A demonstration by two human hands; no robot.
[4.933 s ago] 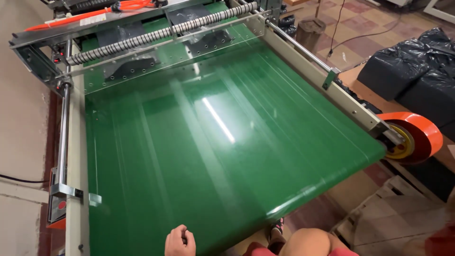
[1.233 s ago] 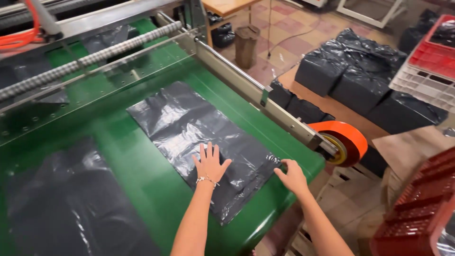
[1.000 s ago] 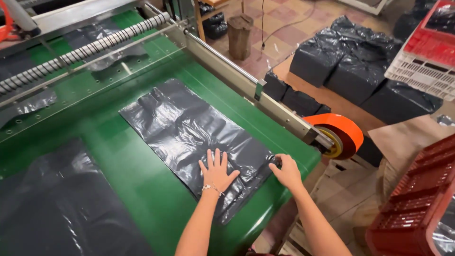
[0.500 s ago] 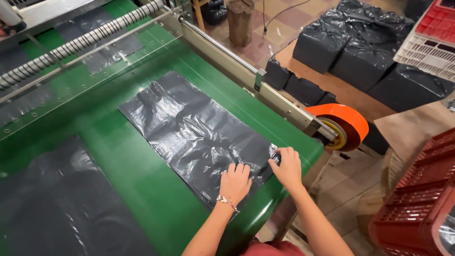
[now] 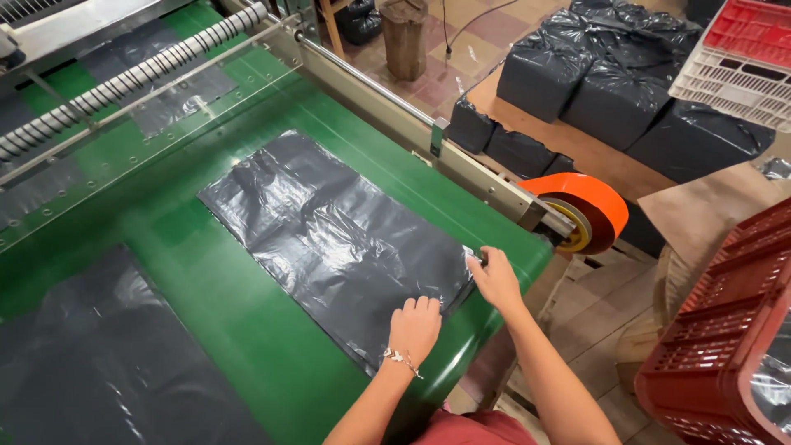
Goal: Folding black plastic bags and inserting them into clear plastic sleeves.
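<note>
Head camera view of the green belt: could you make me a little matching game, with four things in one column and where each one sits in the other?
Things:
1. left hand
2. right hand
3. orange roller
4. red crate

Places:
A. at the belt's end, on the right side rail
B. flat on the near end of the black plastic bag
C. on the floor, right of the belt
D. at the bag's near right corner

Pairs: 1-B, 2-D, 3-A, 4-C
</note>
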